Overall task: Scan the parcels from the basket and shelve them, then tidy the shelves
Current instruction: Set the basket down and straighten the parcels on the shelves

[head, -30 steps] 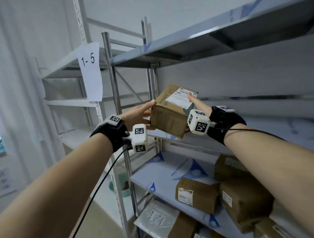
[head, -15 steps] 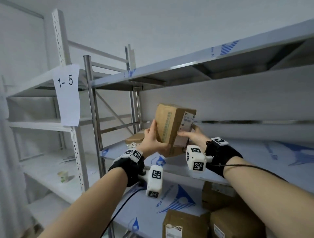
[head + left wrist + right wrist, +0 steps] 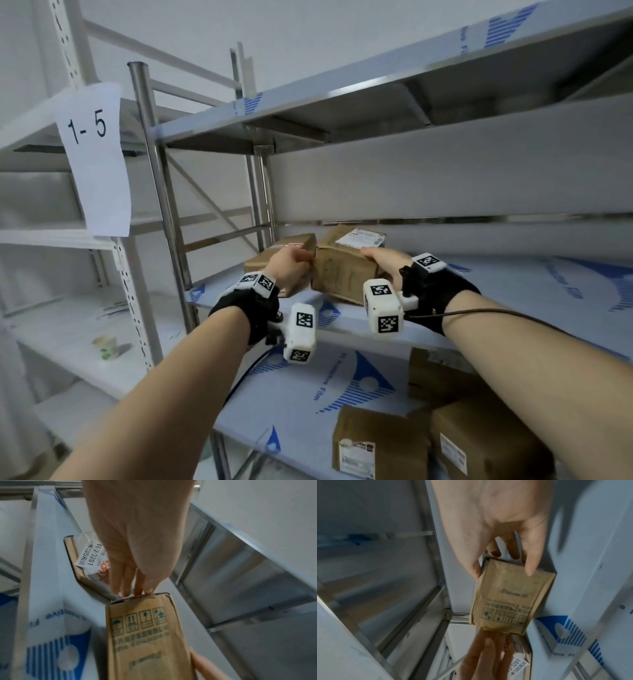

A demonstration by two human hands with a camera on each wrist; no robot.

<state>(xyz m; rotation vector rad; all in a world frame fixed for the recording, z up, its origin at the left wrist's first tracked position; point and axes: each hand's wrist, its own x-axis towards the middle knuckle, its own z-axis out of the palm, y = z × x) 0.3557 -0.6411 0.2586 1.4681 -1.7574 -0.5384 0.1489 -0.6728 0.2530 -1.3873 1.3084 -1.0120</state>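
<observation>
A brown cardboard parcel (image 3: 344, 274) with a white label lies on the middle shelf (image 3: 513, 301) between my two hands. My right hand (image 3: 381, 257) grips its right end, thumb on one face and fingers on the other (image 3: 530, 568). My left hand (image 3: 291, 269) presses straight fingers (image 3: 137, 588) against its left end. The parcel (image 3: 142, 635) shows printed handling symbols, also seen in the right wrist view (image 3: 508, 599). A second parcel (image 3: 274, 255) labelled 46-2-3201 (image 3: 89, 555) sits just left of it, partly hidden behind my left hand.
Several brown parcels (image 3: 380, 442) stand on the lower shelf. A steel post (image 3: 161, 205) and a paper sign reading 1-5 (image 3: 96, 161) are to the left. The upper shelf (image 3: 342, 102) hangs low overhead. The middle shelf stretches bare to the right.
The parcel was held upright above the shelf; now it is tipped flat and lowered onto the shelf beside the other parcel. Both hands moved down and forward with it.
</observation>
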